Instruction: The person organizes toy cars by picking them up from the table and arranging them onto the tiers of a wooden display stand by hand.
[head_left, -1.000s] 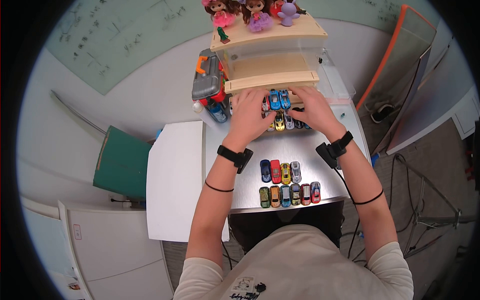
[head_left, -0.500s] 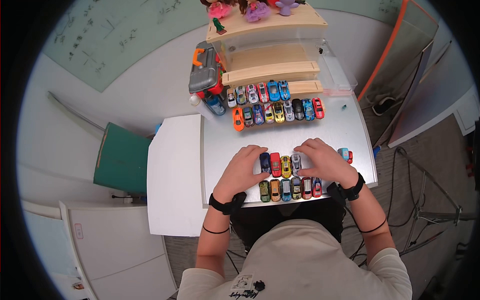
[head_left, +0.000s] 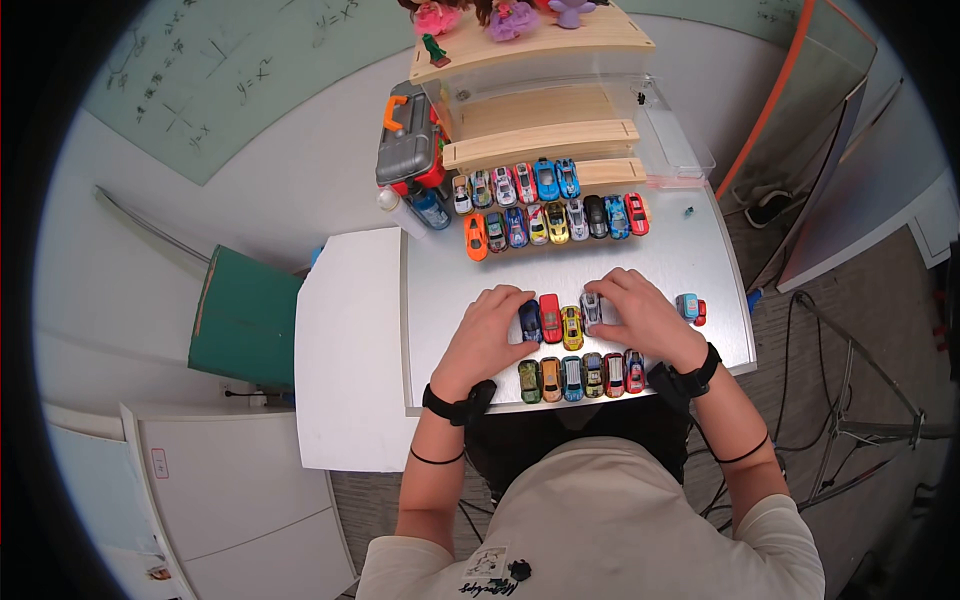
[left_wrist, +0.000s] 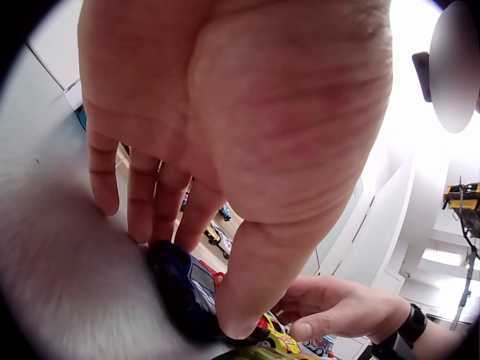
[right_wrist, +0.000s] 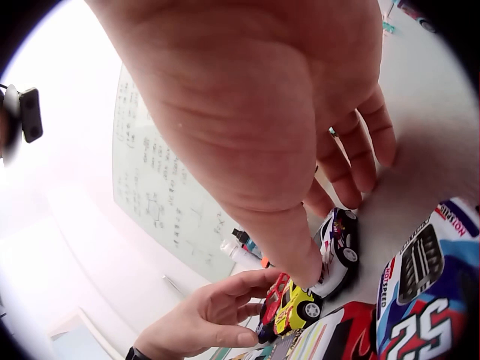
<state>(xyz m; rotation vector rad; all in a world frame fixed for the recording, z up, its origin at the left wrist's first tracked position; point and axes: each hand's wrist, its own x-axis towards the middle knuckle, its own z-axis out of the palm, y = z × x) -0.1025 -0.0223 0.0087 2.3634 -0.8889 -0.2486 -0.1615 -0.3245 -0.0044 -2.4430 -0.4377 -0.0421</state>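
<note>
Row of four toy cars (head_left: pixel 560 322) mid-counter (head_left: pixel 660 265). Left hand (head_left: pixel 485 340), grip pinching dark blue car (head_left: pixel 530 320) at row's left end; right hand (head_left: pixel 640 318), grip pinching silver car (head_left: pixel 591 307) at right end. Probably light, rigid, free-rolling; best taken by the flanks.

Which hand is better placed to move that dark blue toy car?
Left, probably. The left hand already pinches the dark blue car at the left end of the short row, while the right hand is across at the silver car.
</note>
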